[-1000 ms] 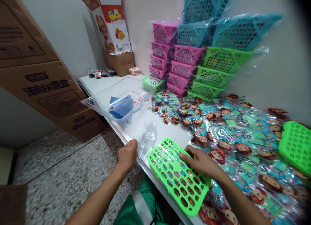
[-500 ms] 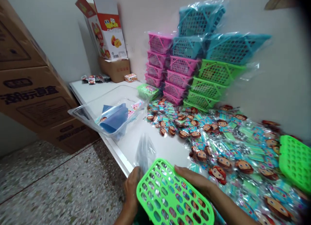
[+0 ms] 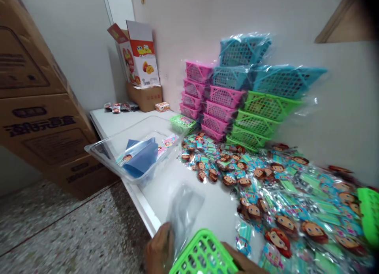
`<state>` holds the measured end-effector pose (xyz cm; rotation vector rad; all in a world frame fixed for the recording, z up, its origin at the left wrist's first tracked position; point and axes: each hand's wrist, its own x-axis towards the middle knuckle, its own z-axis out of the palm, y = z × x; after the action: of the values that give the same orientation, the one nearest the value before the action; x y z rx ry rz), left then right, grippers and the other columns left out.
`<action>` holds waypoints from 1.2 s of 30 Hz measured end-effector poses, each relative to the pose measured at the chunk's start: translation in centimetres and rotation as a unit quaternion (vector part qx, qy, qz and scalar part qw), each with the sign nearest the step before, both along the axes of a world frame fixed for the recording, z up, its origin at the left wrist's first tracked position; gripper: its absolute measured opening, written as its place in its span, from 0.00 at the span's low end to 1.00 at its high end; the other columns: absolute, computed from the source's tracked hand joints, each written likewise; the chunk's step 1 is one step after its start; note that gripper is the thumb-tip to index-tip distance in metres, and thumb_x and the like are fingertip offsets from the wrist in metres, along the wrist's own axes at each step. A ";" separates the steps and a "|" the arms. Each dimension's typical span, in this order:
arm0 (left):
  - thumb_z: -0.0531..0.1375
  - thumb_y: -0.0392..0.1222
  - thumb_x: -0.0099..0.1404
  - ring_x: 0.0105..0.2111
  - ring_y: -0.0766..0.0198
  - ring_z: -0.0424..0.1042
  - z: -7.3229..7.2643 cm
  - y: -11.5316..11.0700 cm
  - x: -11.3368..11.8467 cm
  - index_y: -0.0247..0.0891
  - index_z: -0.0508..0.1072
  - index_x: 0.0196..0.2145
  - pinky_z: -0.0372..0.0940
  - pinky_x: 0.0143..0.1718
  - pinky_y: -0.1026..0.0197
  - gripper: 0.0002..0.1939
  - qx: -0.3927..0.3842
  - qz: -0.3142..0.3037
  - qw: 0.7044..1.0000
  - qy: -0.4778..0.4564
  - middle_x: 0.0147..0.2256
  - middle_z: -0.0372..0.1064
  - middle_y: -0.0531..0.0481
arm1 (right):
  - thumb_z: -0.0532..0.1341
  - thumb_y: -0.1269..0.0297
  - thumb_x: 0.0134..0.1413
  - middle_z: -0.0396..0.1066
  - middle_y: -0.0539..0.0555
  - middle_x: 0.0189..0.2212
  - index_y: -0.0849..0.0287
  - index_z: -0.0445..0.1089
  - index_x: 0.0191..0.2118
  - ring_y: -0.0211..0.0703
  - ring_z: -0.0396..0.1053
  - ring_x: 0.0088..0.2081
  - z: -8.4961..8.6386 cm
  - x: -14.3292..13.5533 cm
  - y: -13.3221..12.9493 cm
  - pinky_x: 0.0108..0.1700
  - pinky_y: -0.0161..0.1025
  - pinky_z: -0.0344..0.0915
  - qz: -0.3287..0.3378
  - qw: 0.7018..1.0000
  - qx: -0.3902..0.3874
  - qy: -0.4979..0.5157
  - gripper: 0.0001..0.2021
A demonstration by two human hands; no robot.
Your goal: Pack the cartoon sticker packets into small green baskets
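Note:
At the bottom of the head view, my left hand (image 3: 160, 248) is closed on a clear plastic bag (image 3: 185, 211), which stands up above the white table. Right beside it is a green basket (image 3: 207, 252) with oval holes, partly cut off by the lower edge. My right hand (image 3: 241, 262) grips the basket's right side; its fingertips are hidden. Many small clear packets with doll-face prints (image 3: 284, 222) lie spread to the right of the basket.
Pink baskets (image 3: 223, 96), green baskets (image 3: 263, 104) and blue baskets (image 3: 245, 51) stand stacked and wrapped against the wall. A clear tray (image 3: 103, 149) holds blue sheets. Cartons (image 3: 41, 128) rise at left. Another green basket (image 3: 368, 214) is at the right edge.
The green basket and my right hand sit lower in view, partly out of frame. The clear bag is spread wider above my left hand. The whole scene has shifted down as the view tilted up.

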<state>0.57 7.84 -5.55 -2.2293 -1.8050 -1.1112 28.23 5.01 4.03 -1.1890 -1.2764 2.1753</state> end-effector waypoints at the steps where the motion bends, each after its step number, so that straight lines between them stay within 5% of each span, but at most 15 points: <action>1: 0.50 0.39 0.66 0.28 0.64 0.75 1.5 0.6 -0.3 0.40 0.67 0.42 0.66 0.27 0.67 0.10 0.001 0.006 1.000 0.003 0.33 0.76 0.50 | 0.65 0.52 0.36 0.67 0.54 0.51 0.54 0.55 0.61 0.59 0.61 0.54 0.1 0.5 -0.9 0.56 0.48 0.55 -0.028 0.999 -0.011 0.030 0.42; 5: 0.54 0.42 0.65 0.24 0.63 0.72 7.3 3.7 0.1 0.35 0.69 0.41 0.61 0.26 0.64 0.10 0.051 0.025 0.998 0.033 0.26 0.74 0.49 | 0.64 0.51 0.37 0.58 0.55 0.58 0.55 0.45 0.65 0.62 0.52 0.60 2.2 2.5 -4.4 0.59 0.50 0.50 -0.125 0.989 0.010 0.075 0.48; 7: 0.54 0.43 0.65 0.24 0.63 0.70 8.6 5.0 1.5 0.36 0.71 0.34 0.59 0.26 0.63 0.09 0.046 -0.036 0.996 0.065 0.24 0.72 0.48 | 0.65 0.50 0.35 0.54 0.56 0.60 0.56 0.45 0.65 0.64 0.47 0.62 3.8 2.4 -5.3 0.60 0.51 0.48 -0.112 0.988 0.066 0.079 0.50; 11: 0.53 0.45 0.65 0.21 0.65 0.67 8.2 4.7 5.5 0.38 0.69 0.23 0.54 0.23 0.64 0.15 0.031 -0.139 0.988 0.064 0.19 0.68 0.50 | 0.68 0.52 0.33 0.52 0.57 0.61 0.57 0.51 0.63 0.64 0.44 0.62 5.8 0.4 -5.4 0.61 0.51 0.43 -0.055 0.977 0.184 0.097 0.48; 14: 0.54 0.47 0.64 0.19 0.67 0.66 7.5 3.0 7.3 0.38 0.71 0.24 0.54 0.22 0.65 0.15 0.013 -0.196 0.980 0.027 0.18 0.67 0.52 | 0.68 0.53 0.33 0.53 0.58 0.60 0.57 0.52 0.62 0.64 0.47 0.61 5.4 -0.3 -5.2 0.60 0.52 0.45 -0.055 0.974 0.185 0.120 0.47; 20: 0.54 0.46 0.65 0.19 0.72 0.64 8.6 1.1 6.1 0.37 0.73 0.30 0.58 0.23 0.70 0.12 -0.078 -0.221 0.968 -0.092 0.21 0.69 0.55 | 0.65 0.53 0.40 0.54 0.58 0.60 0.53 0.42 0.65 0.62 0.50 0.60 2.9 2.0 -6.9 0.57 0.55 0.52 -0.113 0.979 0.114 0.129 0.47; 25: 0.54 0.46 0.64 0.19 0.72 0.61 10.7 -0.5 5.3 0.36 0.73 0.30 0.55 0.20 0.70 0.12 -0.130 -0.191 0.958 -0.168 0.20 0.66 0.56 | 0.64 0.48 0.41 0.44 0.55 0.64 0.52 0.36 0.66 0.58 0.40 0.64 1.0 2.7 -8.2 0.60 0.55 0.45 -0.164 0.974 0.138 0.069 0.50; 32: 0.59 0.46 0.60 0.21 0.71 0.58 12.9 -2.4 5.4 0.35 0.70 0.24 0.54 0.24 0.67 0.12 -0.236 -0.193 0.920 -0.246 0.20 0.61 0.55 | 0.64 0.48 0.43 0.41 0.53 0.65 0.52 0.40 0.66 0.59 0.37 0.65 0.3 2.1 -7.9 0.61 0.53 0.44 -0.095 0.981 0.167 0.039 0.47; 36: 0.56 0.48 0.61 0.21 0.71 0.56 13.8 -2.2 5.4 0.35 0.68 0.25 0.53 0.23 0.67 0.13 -0.335 -0.228 0.876 -0.261 0.19 0.57 0.57 | 0.64 0.50 0.44 0.45 0.56 0.64 0.54 0.32 0.67 0.57 0.43 0.63 0.6 1.6 -7.6 0.61 0.52 0.43 -0.091 0.981 0.155 0.071 0.51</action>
<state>5.92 5.67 8.26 -3.1225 -2.1809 -1.4422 29.86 -2.56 4.63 -0.9655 -1.3281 1.8164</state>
